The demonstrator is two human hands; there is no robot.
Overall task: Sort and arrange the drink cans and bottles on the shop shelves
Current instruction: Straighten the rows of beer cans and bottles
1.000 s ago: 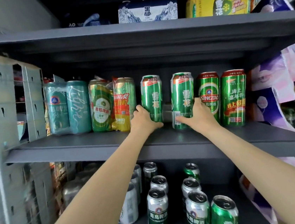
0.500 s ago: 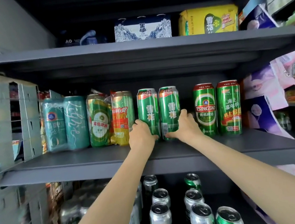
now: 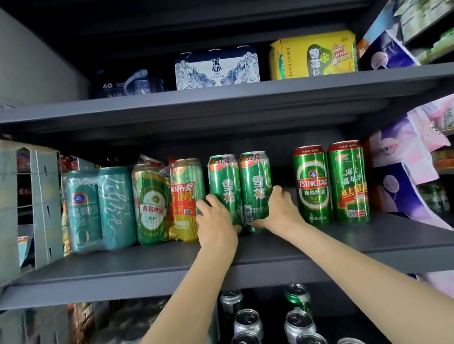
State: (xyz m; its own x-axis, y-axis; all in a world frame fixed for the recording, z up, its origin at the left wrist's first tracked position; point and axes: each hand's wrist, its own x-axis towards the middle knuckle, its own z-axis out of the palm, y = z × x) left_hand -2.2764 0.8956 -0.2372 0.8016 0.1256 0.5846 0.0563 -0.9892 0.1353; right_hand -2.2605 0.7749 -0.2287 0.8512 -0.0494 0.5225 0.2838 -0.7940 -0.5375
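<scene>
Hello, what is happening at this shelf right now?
A person is arranging beer cans on the middle shelf. The left hand holds one green can, the right hand holds its twin; the two stand upright side by side. A gap separates them from the Tsingtao can.

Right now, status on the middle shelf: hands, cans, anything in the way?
Left hand grips left Snow beer can; right hand grips right Snow beer can. Both cans upright, side by side on middle shelf. Gap to Tsingtao can; nothing blocking.
</scene>
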